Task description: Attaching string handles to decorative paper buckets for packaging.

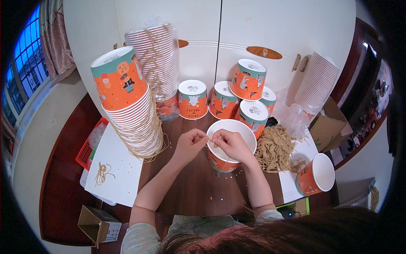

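Tan cord (210, 141) pinched in left grip (190, 144) and right grip (232, 144), by left rim of orange bucket (236, 125).

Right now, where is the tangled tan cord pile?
In the head view, the cord pile lies just right of the bucket beneath the right hand.

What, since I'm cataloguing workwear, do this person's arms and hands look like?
The left hand and right hand are gloveless, and no watch or bracelet shows on either wrist. Both forearms are bare. Pale, greenish-white sleeves end near the elbows; any print on them is too faint to tell.
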A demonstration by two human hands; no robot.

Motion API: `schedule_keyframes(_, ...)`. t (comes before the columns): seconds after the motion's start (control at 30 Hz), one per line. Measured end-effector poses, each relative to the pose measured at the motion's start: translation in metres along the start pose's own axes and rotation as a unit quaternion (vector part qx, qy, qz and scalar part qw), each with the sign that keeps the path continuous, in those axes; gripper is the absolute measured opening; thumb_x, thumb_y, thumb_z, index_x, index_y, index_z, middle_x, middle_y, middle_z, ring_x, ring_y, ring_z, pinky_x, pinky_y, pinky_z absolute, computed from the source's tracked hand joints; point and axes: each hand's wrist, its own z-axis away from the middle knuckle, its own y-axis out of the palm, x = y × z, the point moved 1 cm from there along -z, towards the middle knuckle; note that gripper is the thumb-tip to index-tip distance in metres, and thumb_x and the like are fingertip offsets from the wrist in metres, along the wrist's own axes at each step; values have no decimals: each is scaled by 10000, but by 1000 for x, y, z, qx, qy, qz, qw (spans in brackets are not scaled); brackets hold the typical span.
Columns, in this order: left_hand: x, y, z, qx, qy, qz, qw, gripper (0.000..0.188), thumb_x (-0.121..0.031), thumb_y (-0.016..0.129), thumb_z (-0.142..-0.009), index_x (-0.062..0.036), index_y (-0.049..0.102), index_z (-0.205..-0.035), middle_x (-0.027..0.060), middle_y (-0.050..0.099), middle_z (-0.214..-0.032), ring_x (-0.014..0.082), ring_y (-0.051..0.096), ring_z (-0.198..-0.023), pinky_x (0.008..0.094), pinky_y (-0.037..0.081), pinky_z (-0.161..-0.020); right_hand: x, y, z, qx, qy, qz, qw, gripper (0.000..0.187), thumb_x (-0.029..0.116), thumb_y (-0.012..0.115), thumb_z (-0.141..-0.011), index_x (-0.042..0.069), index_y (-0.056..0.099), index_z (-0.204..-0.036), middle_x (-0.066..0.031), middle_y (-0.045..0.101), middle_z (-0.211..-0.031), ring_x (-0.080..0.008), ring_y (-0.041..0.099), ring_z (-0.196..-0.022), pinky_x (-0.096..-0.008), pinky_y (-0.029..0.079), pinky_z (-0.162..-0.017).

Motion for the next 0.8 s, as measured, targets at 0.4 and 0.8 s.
schedule_keyframes(0.4,5,4,-2,-41,84,-59,994,70,-65,616,-751,-21,566,-774,3,456,-679,54,425,-575,203,350,-516,3,-1,2,16,-69,25,997,63,81,518,-824,22,533,-809,-20,536,-586,-61,459,-523,-215,356,-481)
schedule_keyframes(0.8,-17,-29,-4,61,66,-96,991,111,-114,620,-754,-50,590,-840,14,502,-820,88,462,-643,214,396,-599,46,10,27,50,-80,20,995,87,75,523,-801,43,498,-878,-90,574,-694,-221,584,-660,-310,453,-583)
